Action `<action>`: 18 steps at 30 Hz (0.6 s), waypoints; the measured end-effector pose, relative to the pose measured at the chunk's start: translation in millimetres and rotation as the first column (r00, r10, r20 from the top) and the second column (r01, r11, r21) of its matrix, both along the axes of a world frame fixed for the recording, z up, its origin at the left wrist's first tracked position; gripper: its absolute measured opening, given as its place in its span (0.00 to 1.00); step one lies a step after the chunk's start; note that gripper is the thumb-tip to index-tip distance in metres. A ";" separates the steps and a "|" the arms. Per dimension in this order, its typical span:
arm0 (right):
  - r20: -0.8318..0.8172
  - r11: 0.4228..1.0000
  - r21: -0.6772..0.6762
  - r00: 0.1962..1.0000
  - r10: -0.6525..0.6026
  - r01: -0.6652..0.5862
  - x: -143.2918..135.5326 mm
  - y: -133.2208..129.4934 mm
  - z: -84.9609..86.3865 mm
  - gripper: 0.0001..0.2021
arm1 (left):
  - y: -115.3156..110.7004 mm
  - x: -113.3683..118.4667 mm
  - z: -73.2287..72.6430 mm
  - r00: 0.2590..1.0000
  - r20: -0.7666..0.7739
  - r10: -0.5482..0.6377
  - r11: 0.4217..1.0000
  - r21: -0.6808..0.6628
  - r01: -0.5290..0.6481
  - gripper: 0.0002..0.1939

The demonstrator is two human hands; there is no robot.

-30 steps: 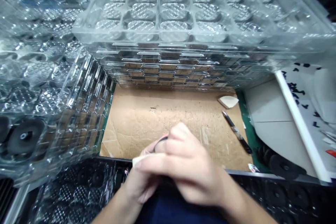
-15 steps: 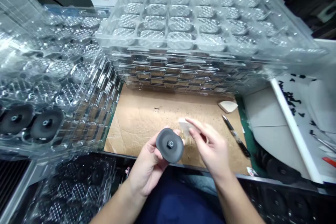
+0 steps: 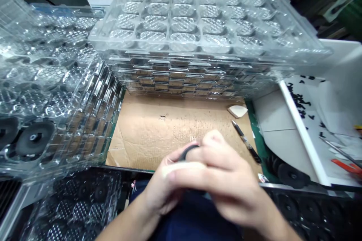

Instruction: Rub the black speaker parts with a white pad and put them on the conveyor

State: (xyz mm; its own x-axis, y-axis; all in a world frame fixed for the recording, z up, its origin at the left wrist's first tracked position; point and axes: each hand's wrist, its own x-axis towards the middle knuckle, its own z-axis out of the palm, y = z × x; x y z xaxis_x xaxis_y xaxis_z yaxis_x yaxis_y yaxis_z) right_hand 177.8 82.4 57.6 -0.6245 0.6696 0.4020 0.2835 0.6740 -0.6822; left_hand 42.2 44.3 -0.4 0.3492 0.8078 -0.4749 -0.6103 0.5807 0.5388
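Observation:
Near the front edge of the cardboard sheet (image 3: 147,135), my left hand (image 3: 158,192) is wrapped round a black round part (image 3: 187,151). Only a dark curved edge of that part shows between the hands. My right hand (image 3: 223,169) lies over the part and hides most of it. Its fingers are bent, and a pale piece (image 3: 183,166) shows along them, blurred. Both hands touch each other around the black part.
Stacked clear trays (image 3: 181,51) stand behind the cardboard. More trays at left hold black round parts (image 3: 35,138). A pen (image 3: 246,141) and a whitish wedge (image 3: 238,111) lie right, beside a white bin (image 3: 304,135) with small black pieces.
My right hand has moved left and closed over the black part, which was in open view in my left hand. The view has shifted slightly.

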 end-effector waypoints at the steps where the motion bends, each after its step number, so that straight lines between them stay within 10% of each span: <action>1: 0.034 1.000 -0.020 0.999 -0.020 0.020 1.3 4.7 -1.0 0.15 | -1.0 -1.6 -0.5 0.999 0.033 0.013 1.000 0.002 -0.013 0.30; 7: 0.028 0.813 -0.271 0.849 -0.528 0.515 17.5 1.1 -69.8 0.12 | -3.2 -14.6 -2.4 0.957 0.264 0.116 0.993 -0.059 -0.104 0.29; 12: 0.101 0.757 -0.383 0.839 -0.534 0.529 17.1 -20.8 -128.4 0.10 | 0.0 -19.4 -1.5 0.941 0.322 0.100 0.994 -0.071 -0.082 0.25; 18: 0.040 0.689 -0.373 0.753 -0.657 0.621 19.1 -32.8 -109.8 0.10 | -6.0 -21.2 -3.9 0.888 0.457 0.051 0.999 -0.016 -0.050 0.24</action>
